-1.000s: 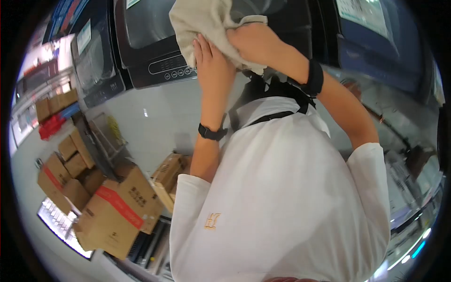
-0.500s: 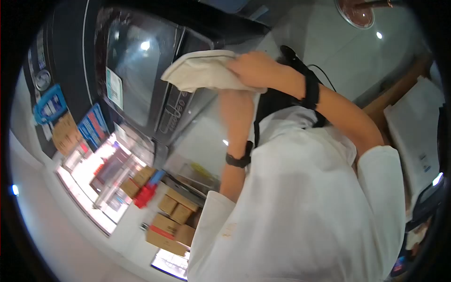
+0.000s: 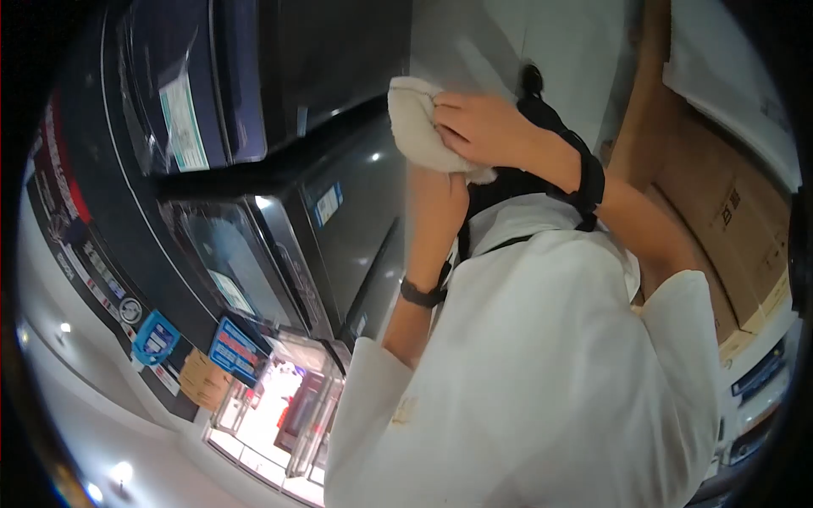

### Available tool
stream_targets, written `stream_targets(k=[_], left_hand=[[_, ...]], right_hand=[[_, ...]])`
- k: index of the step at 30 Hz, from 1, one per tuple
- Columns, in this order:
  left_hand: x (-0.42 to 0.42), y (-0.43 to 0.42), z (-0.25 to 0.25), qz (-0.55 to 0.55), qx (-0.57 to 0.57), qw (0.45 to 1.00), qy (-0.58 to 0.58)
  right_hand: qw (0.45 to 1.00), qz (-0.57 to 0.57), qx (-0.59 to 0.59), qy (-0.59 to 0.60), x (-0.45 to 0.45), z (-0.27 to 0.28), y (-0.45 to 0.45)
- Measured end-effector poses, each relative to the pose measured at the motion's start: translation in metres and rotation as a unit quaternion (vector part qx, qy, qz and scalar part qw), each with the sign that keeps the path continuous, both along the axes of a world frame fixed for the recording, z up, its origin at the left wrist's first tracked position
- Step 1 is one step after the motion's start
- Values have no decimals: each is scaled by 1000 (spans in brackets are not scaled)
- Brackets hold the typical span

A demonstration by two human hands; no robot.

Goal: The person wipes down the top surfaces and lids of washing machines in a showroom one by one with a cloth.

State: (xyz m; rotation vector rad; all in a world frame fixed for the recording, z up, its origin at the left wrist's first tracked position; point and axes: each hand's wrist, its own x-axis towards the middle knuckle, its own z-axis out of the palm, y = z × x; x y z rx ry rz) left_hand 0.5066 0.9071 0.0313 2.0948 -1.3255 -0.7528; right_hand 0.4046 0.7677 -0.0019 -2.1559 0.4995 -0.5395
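Note:
A folded beige cloth [image 3: 417, 123] is held up in front of my body. My right hand [image 3: 484, 127] grips its right side, fingers bent into the fabric. From below, my left hand [image 3: 436, 188] reaches up against the cloth, which covers its fingers, so their grip does not show. A black band circles each wrist. Left of the hands stands a dark, boxy appliance [image 3: 343, 245] with a glossy front panel and a blue-and-white label; the cloth appears apart from it.
Another dark appliance [image 3: 330, 68] stands beyond the first, with a sticker on its film-covered front. Large cardboard boxes [image 3: 720, 212] are on my right. A blue sign [image 3: 240, 351] and a lit display [image 3: 284, 415] are at lower left. Pale tiled floor [image 3: 567, 51] lies ahead.
My view has turned, bringing the two dark appliances and the cardboard boxes more into sight. The cloth, spread wide to the left before, is now bunched more compactly at my hands.

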Motion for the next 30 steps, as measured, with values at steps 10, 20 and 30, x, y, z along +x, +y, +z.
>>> stream_targets(k=[10,20,30], left_hand=[[-131,-165,11,-102,-24,993,-61],[-276,-385,4,-360,-114,924,-59],[-403,-605,4,-538,-167,825,38]], right_hand=[[986,-154,51,-44,-158,21,-138],[920,-365,81,-120,-342,38,-285],[813,-574,23,-93,-486,58,-415]])
